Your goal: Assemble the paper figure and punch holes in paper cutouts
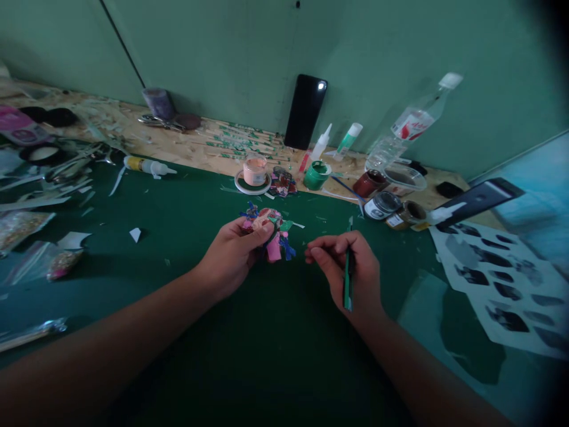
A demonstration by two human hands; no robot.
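My left hand (235,249) grips a small figure-like craft piece (274,248) in pink, blue, green and peach, thumb pressed on its front. Part of the piece is hidden behind the fingers. To its right, a short way apart, my right hand (349,264) is closed. A slim green tool (348,281) runs between its fingers, slanting nearly upright; its exact kind is unclear. The thumb and forefinger meet at the tip, and I cannot make out anything between them. Beyond the hands stands a jar of peach paint (255,172) on a round lid, beside a jar of green paint (317,175).
Dark paint jars (382,205) and a plastic bottle (406,127) stand at the back right. A phone (306,111) leans against the wall. Printed sheets (502,284) lie at right. At left are a glue bottle (149,166), plastic bags (26,225) and scraps on the green mat (178,207).
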